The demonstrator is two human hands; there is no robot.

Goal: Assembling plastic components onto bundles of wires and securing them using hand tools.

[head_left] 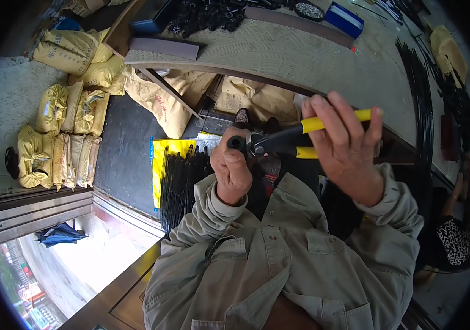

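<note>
My left hand (230, 168) is closed around a small black round part with a hole in its end (237, 144). In my right hand (350, 148) are pliers (281, 140) with a black body and yellow handles. Fingers lie over the upper handle, and the lower handle is against the palm side. The handles stand apart. The metal head of the pliers is right beside the black part at my left fingers; whether the jaws grip it, I cannot tell. Below my left hand, a bundle of thin black rods (179, 187) rests on a yellow sack (163, 151).
A workbench (279, 52) ahead carries a heap of small black parts (207, 16), a blue box (344, 20) and long black rods (415, 104). Filled sacks (53, 110) are stacked at the left, more sacks (163, 99) under the bench. Another person (455, 236) sits at the right.
</note>
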